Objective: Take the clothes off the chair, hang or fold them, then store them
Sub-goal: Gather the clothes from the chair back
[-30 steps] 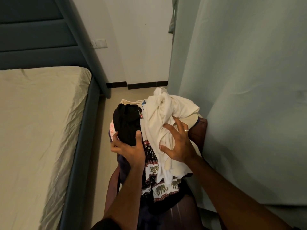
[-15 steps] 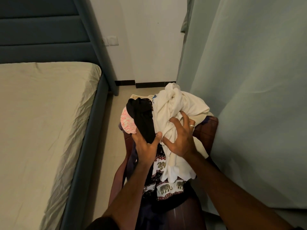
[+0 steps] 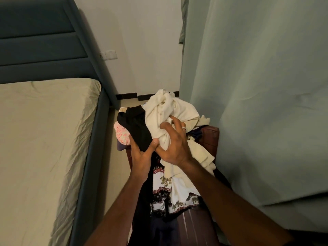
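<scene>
clothes point(image 3: 166, 139) gathered higher than before | left hand point(image 3: 142, 157) grips black garment point(image 3: 138, 128) | right hand point(image 3: 174, 144) clutches white garment point(image 3: 166, 110)

A cream-white crumpled cotton garment point(image 3: 170, 110) tops the pile, a plain black cloth point(image 3: 136, 128) at its nine o'clock, a pink-and-white speckled knit point(image 3: 121, 134) further left, and an elephant-print white, red and black fabric point(image 3: 163, 189) at six o'clock.

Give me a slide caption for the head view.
Both hands, left hand and right hand, grip clothes piled on the chair.
</scene>
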